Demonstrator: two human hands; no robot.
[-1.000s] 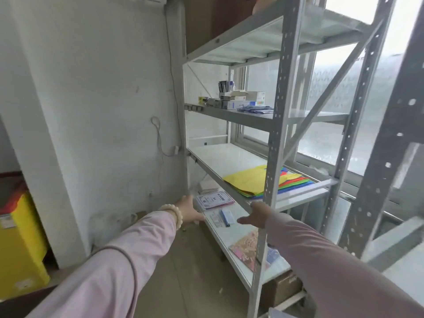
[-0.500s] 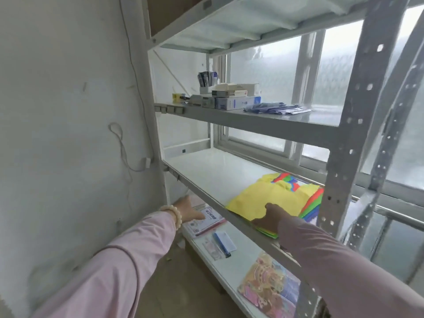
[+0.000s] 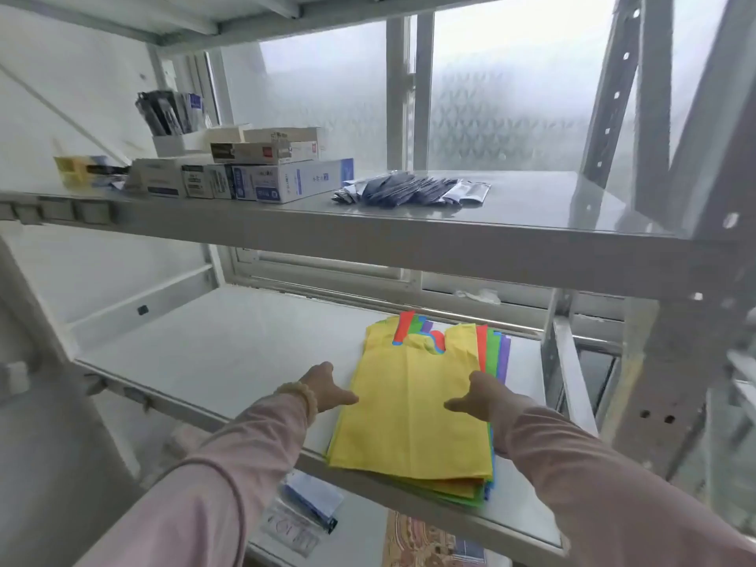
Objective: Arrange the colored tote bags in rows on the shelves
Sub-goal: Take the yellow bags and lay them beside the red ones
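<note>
Stack of flat fabric tote bags (image 3: 409, 415), yellow on top, red, green, blue and purple beneath: one pile at front right of white metal middle shelf (image 3: 229, 354). Left hand (image 3: 325, 386) at its left edge, fingers straight, thumb apart. Right hand (image 3: 487, 396) on its right edge, thumb splayed; finger curl cannot be told. Step: taking hold. Next: likely separate top bag alone, lay it leftward

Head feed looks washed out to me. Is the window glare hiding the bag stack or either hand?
Head view: the frosted window is blown out, hazing the frame, yet the tote bag stack reads clearly; left hand and right hand look slightly soft; the right-edge upright smears.
</note>
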